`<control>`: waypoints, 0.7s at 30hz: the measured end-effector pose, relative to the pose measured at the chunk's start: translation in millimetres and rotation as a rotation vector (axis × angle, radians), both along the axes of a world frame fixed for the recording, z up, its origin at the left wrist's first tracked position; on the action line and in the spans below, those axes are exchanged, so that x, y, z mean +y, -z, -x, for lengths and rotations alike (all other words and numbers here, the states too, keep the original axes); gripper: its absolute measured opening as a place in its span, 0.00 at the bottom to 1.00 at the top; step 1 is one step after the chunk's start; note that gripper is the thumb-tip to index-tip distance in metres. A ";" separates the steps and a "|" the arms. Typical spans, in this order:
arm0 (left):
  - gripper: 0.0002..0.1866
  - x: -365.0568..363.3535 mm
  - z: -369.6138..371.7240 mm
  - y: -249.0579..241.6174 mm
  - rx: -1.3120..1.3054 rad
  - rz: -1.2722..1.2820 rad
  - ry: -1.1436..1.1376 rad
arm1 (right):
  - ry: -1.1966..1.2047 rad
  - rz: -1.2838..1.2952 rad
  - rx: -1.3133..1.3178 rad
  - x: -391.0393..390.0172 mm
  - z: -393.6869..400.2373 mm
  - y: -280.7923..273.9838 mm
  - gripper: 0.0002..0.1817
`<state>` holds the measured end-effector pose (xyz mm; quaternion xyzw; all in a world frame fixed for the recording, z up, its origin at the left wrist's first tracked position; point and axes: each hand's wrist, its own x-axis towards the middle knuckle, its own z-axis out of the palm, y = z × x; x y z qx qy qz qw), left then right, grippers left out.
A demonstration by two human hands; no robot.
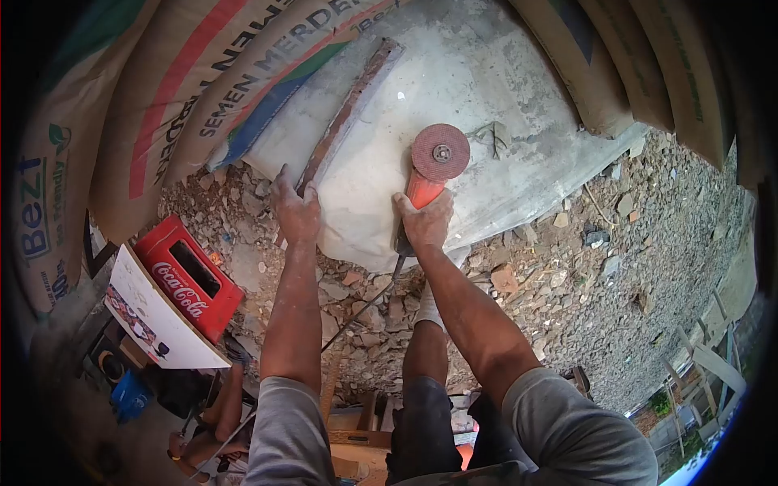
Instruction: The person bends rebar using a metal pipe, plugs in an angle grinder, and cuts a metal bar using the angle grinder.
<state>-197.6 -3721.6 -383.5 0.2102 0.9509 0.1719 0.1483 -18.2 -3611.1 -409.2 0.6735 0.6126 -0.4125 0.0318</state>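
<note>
My left hand (297, 212) is closed around the near end of a long narrow brown strip (347, 117), thumb on one side and fingers on the other. The strip lies slantwise over a pale, dusty sheet (365, 198) and has a lighter side face. My right hand (427, 223) grips the body of an orange angle grinder (423, 191). Its round reddish-brown disc (429, 162) faces up, to the right of the strip and apart from it. A dark power cord (361, 312) runs from the grinder's rear down to the left.
Stacked cement bags (203, 105) stand at the left, and more bags (632, 65) at the upper right. Rubble (519, 279) covers the ground near my legs. A red Coca-Cola crate (198, 304) leans by a white board (158, 312). Another person's arm (227, 405) shows at the lower left.
</note>
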 end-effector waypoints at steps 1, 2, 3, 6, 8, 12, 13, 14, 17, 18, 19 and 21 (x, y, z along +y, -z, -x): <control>0.32 -10.3 -3.0 -1.7 0.031 -0.011 -0.020 | -0.003 -0.013 0.009 -2.7 -1.2 1.4 0.46; 0.32 -21.4 -8.1 -1.1 0.053 -0.027 -0.042 | -0.008 -0.032 0.009 -3.4 -6.1 3.2 0.46; 0.31 -28.0 -15.7 -4.7 0.043 -0.055 -0.068 | -0.024 -0.050 0.010 -5.4 -8.4 7.8 0.46; 0.30 -31.1 -43.2 -28.3 0.031 -0.095 -0.127 | 0.000 0.080 0.058 -2.9 -10.1 -2.3 0.47; 0.29 -26.9 -63.3 -42.5 0.000 -0.146 -0.126 | 0.019 0.085 0.077 -3.1 -10.7 -5.4 0.47; 0.27 -16.7 -93.2 -65.4 0.018 -0.190 -0.067 | 0.021 0.055 0.114 -12.8 -23.3 -14.7 0.45; 0.27 -12.6 -102.3 -74.4 0.011 -0.190 -0.063 | 0.041 0.020 0.172 -17.8 -32.7 -19.6 0.43; 0.27 -10.0 -111.7 -80.1 0.002 -0.175 -0.055 | 0.010 0.041 0.196 -20.5 -46.5 -26.4 0.42; 0.25 -8.8 -141.5 -102.2 -0.024 -0.147 -0.030 | -0.142 0.130 0.151 -29.5 -105.8 -43.9 0.33; 0.25 -8.0 -153.2 -108.3 -0.094 -0.168 -0.034 | -0.194 0.131 0.117 -35.6 -133.1 -43.5 0.29; 0.25 -9.1 -165.9 -115.3 -0.166 -0.181 -0.037 | -0.208 0.204 0.065 -43.4 -165.7 -37.4 0.27; 0.23 -10.8 -195.1 -121.7 -0.369 -0.263 -0.134 | -0.245 0.340 -0.022 -42.3 -225.4 -48.5 0.23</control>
